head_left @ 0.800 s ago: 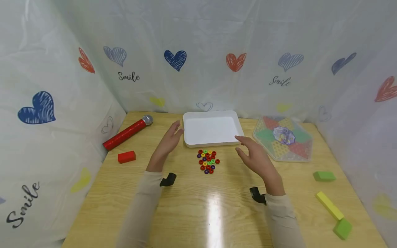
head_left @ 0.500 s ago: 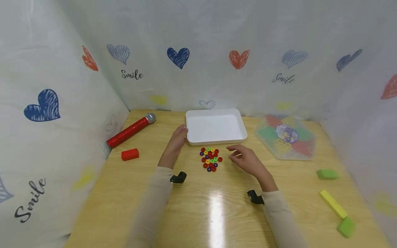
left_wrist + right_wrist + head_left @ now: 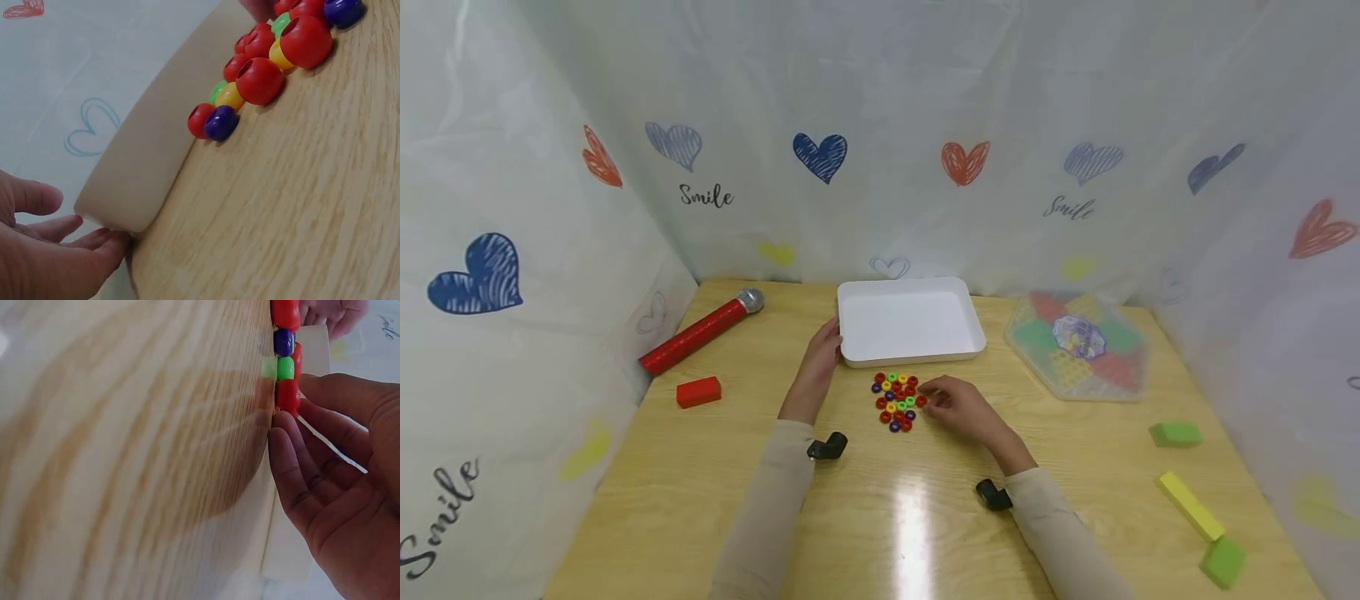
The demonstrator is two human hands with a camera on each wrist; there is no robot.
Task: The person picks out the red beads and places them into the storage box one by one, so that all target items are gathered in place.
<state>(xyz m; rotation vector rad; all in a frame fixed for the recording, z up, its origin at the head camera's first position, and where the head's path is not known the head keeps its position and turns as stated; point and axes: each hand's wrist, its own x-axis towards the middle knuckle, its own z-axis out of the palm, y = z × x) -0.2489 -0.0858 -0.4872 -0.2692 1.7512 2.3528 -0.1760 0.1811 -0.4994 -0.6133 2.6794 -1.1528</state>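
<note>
Head view: a small heap of beads point(image 3: 898, 401), red, yellow, green and purple rings with round holes, lies on the wooden table point(image 3: 865, 517) just in front of the white tray point(image 3: 910, 321). The right hand point(image 3: 958, 406) sits at the heap's right edge, its fingers point(image 3: 294, 456) curled loosely and touching a red bead; whether they pinch it I cannot tell. The left hand point(image 3: 822, 354) rests against the tray's near left corner, fingers point(image 3: 94, 240) relaxed and touching its wall. Around them lie a red microphone point(image 3: 700, 331) and a red block point(image 3: 698, 391) at left, a hexagonal game board point(image 3: 1078, 344) at right, and green blocks point(image 3: 1176, 433) with a yellow bar point(image 3: 1190, 494) near the right edge.
</note>
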